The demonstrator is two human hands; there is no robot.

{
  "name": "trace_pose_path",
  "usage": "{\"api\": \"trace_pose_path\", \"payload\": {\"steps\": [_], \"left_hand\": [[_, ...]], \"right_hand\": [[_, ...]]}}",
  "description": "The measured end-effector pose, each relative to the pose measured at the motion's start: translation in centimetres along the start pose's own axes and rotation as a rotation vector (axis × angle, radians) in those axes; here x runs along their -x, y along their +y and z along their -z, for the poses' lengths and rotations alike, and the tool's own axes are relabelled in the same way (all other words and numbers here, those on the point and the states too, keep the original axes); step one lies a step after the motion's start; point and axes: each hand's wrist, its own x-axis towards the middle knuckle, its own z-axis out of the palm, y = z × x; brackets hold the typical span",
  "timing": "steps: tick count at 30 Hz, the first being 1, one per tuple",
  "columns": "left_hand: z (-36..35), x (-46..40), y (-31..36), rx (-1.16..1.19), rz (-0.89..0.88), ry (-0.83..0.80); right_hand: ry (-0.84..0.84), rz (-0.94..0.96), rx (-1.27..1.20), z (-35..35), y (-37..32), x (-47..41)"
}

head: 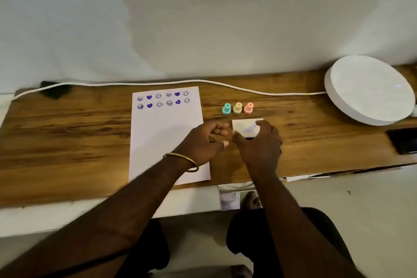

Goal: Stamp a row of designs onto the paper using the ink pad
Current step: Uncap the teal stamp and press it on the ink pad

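A white sheet of paper (162, 137) lies on the wooden table (67, 133), with two rows of purple smiley and heart prints along its top. To its right stand three small stamps: teal (226, 109), yellow (237, 108) and pink (249, 108). Just in front of them sits the ink pad (243, 127), its white lid closed and smudged with purple. My right hand (259, 144) grips the ink pad, thumb at its left edge, fingers over its right side. My left hand (203, 142) hovers over the paper's right edge, fingers loosely curled, holding nothing.
A round white device (370, 90) sits at the table's far right, with its white cable (158, 83) running along the back edge. A dark object (404, 140) lies near the right edge. My legs are below the table's front edge.
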Motion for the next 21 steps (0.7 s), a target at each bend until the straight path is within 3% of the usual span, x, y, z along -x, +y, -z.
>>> {"api": "trace_pose_path", "payload": {"steps": [7,21], "left_hand": [[-3.4,-5.7,-1.8,-0.238,-0.031,-0.008],[-4.9,-7.5,-3.1,-0.393,-0.045,0.026]], "right_hand": [[0.010,-0.028,0.214,-2.7,0.4,-2.7],[0.032,-0.027,0.166,-3.5,1.1,-3.1]]}}
